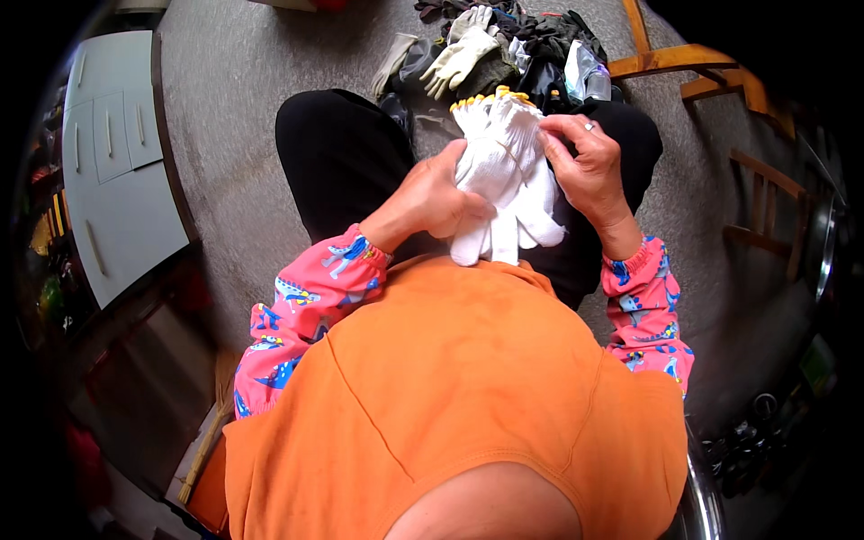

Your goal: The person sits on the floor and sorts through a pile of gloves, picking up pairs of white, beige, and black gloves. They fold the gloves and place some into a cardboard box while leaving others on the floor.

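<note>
A bundle of white knitted work gloves [503, 175] with yellow-edged cuffs lies between my hands, above my lap. The cuffs point away from me and the fingers hang towards my orange shirt [459, 351]. A thin band appears to run across the bundle below the cuffs. My left hand [439, 192] grips the bundle from its left side, thumb on top. At the right edge, just under the cuffs, my right hand [584, 158] pinches the knit or the band between thumb and fingertips; which of the two I cannot tell.
Beyond my knees, a heap of dark gloves [547, 40] lies on the grey floor [229, 128], with cream gloves [462, 54] on top and a clear plastic bottle [598, 84] beside it. Wooden furniture legs [665, 61] stand at upper right. A pale cabinet [121, 169] stands left.
</note>
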`<action>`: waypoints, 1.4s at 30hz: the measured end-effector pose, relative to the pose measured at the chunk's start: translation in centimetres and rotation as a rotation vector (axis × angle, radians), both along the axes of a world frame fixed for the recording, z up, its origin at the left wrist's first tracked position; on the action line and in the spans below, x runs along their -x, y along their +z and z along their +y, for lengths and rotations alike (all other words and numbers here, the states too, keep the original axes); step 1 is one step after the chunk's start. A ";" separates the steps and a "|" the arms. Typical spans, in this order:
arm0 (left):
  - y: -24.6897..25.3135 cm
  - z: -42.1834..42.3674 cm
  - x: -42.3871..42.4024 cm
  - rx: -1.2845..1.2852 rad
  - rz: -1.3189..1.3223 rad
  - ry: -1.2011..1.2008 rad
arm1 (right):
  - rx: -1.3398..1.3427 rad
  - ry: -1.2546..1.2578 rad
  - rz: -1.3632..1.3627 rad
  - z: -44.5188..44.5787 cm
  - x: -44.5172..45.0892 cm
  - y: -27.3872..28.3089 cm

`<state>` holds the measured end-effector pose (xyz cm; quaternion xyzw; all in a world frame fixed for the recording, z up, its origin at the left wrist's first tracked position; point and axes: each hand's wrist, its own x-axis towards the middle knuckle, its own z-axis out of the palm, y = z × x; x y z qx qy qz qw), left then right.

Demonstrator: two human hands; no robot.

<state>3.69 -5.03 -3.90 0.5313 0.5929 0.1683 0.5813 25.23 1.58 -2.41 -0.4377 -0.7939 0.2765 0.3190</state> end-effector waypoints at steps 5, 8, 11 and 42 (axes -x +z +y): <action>2.9 1.8 -0.3 -0.368 0.403 -0.320 | -0.259 0.436 -0.201 1.0 1.3 3.2; 3.4 2.0 -0.3 -0.702 0.507 -0.373 | -0.172 0.524 -0.306 1.7 1.2 2.5; 3.8 2.2 0.4 -0.712 0.561 -0.417 | -0.015 0.507 -0.442 1.9 1.1 2.7; 1.2 -0.2 -1.4 -0.980 0.117 0.081 | 1.197 -0.140 0.979 2.5 1.6 -2.0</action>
